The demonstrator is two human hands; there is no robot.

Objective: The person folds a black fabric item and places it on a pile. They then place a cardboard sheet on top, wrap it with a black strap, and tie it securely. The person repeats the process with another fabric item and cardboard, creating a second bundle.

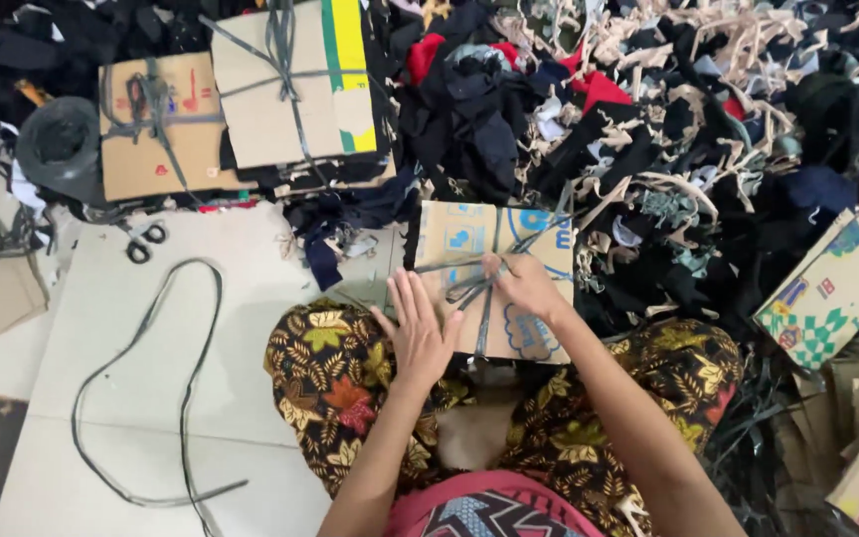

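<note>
Pale flat boards (101, 328) cover the floor on the left side, and a big heap of fabric scraps (708, 129) in black, beige, red and blue fills the upper right part of the view. The person sits on the floor with knees apart, in trousers with a brown and yellow leaf pattern (335, 373).

Between the knees, a little in front of them, lies a cardboard bundle (459, 239) with blue prints, bound by a dark grey strap (484, 313) that crosses over its top. The left hand (418, 333) lies flat on the near left part of the bundle, fingers spread and apart, pressing on the cardboard and holding nothing. The right hand (527, 286) is on the top of the bundle where the strap crosses; its fingers are closed together on the strap at the knot.

On the boards to the left lies a long loose strap (186, 378) in a big curve, and black scissors (144, 242) rest near it, well apart from both hands. Farther back are two tied cardboard bundles (251, 109), one with a yellow and green stripe. A dark roll (60, 144) stands at the far left. Another printed carton (827, 293) lies at the right, beside the scraps.
</note>
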